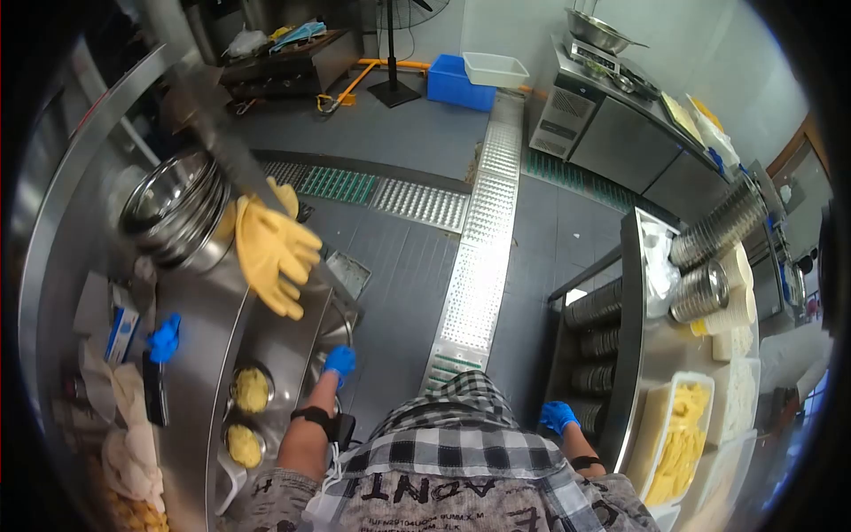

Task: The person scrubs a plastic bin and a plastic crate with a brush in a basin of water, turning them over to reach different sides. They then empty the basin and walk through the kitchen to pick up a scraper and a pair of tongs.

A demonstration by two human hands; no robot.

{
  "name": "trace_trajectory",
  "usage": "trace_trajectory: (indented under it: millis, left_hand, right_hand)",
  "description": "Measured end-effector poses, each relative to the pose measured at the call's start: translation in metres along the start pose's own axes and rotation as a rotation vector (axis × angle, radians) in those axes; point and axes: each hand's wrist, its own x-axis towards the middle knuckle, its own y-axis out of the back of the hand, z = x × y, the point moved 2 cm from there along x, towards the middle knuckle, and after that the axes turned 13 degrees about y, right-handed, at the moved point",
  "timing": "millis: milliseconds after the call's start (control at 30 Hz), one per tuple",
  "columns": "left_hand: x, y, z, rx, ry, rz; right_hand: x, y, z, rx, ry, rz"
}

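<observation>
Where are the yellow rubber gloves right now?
In the head view, the yellow rubber gloves hang at upper left, beside the stacked steel bowls, above the left hand.

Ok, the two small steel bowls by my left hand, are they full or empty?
Full. Both small steel bowls hold yellow food nearly to the rim, beside the left hand.

Your grey top [443, 496] at the bottom centre of the frame carries dark printed lettering. It shows upside down to the camera. The large row reads roughly "ANTI"; you cannot make out the smaller rows beneath it. The blue-and-white box [122, 332] at left carries print too small to read.
</observation>
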Motion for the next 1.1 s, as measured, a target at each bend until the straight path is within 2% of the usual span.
trace_trajectory:
  millis: [33, 100, 133, 200, 233, 267, 333, 400, 467, 533, 600, 700, 733, 767, 800, 833, 900, 967, 1033, 1067, 1100]
  left_hand:
    - [-0.012, 0.05, 0.072, -0.71, 0.142, -0.07]
    - [0.029, 0.08, 0.135, -0.683, 0.021, 0.009]
    - [0.039, 0.091, 0.158, -0.687, 0.027, 0.011]
    - [0.053, 0.115, 0.199, -0.667, -0.024, 0.032]
    - [0.063, 0.124, 0.209, -0.635, 0.014, 0.038]
    - [0.066, 0.123, 0.206, -0.6, 0.058, 0.036]
    - [0.095, 0.113, 0.175, -0.567, 0.095, -0.147]
    - [0.1, 0.113, 0.151, -0.388, 0.192, -0.048]
    - [0.098, 0.111, 0.13, -0.76, 0.517, -0.096]
    - [0.109, 0.098, 0.085, -1.0, 0.656, -0.182]
    - [0.103, 0.118, 0.107, 0.438, -0.009, 0.05]
    - [0.118, 0.115, 0.102, 0.537, 0.043, -0.021]
    - [0.135, 0.101, 0.082, 0.487, 0.122, -0.022]
    - [0.162, 0.078, 0.052, 0.473, 0.069, 0.007]
    - [0.182, 0.071, 0.036, 0.461, 0.006, 0.058]
    - [0.185, 0.071, 0.042, 0.412, 0.065, 0.063]
    - [0.225, 0.105, 0.066, -0.574, 0.377, 0.225]
    - [0.238, 0.184, 0.125, -1.089, 0.817, 0.054]
    - [0.278, 0.213, 0.132, -1.056, 0.696, 0.041]
    - [0.294, 0.233, 0.138, -1.027, 0.704, 0.032]
    - [0.311, 0.248, 0.137, -0.996, 0.709, 0.026]
  right_hand:
    - [0.022, 0.006, -0.004, -0.002, 0.0, 0.001]
    - [0.063, 0.019, -0.022, 0.015, -0.042, -0.029]
    - [0.08, 0.026, -0.041, -0.002, -0.096, -0.059]
    - [0.122, 0.038, -0.077, -0.053, -0.066, -0.067]
    - [0.148, 0.046, -0.104, -0.098, -0.02, -0.068]
    - [0.167, 0.052, -0.128, -0.1, -0.014, -0.073]
    - [0.194, 0.056, -0.198, -0.111, 0.107, -0.017]
    - [0.229, 0.056, -0.265, -0.153, 0.159, -0.081]
    - [0.271, 0.054, -0.324, -0.294, 0.225, -0.187]
    - [0.309, 0.044, -0.379, -0.406, 0.245, -0.238]
    - [0.334, 0.026, -0.436, -0.453, 0.33, -0.255]
    - [0.367, -0.005, -0.504, -0.378, 0.349, -0.222]
    - [0.383, -0.012, -0.52, -0.297, 0.381, -0.277]
    - [0.402, -0.019, -0.535, -0.378, 0.407, -0.369]
    - [0.409, -0.029, -0.549, -0.266, 0.381, -0.318]
    - [0.427, -0.029, -0.553, -0.279, 0.334, -0.364]
    - [0.449, -0.04, -0.575, -0.321, 0.248, -0.404]
    - [0.468, -0.038, -0.596, -0.394, 0.199, -0.423]
    - [0.502, -0.039, -0.618, -0.71, 0.663, -0.673]
    - [0.519, -0.045, -0.63, -0.731, 0.663, -0.701]
    - [0.541, -0.053, -0.643, -0.686, 0.529, -0.651]
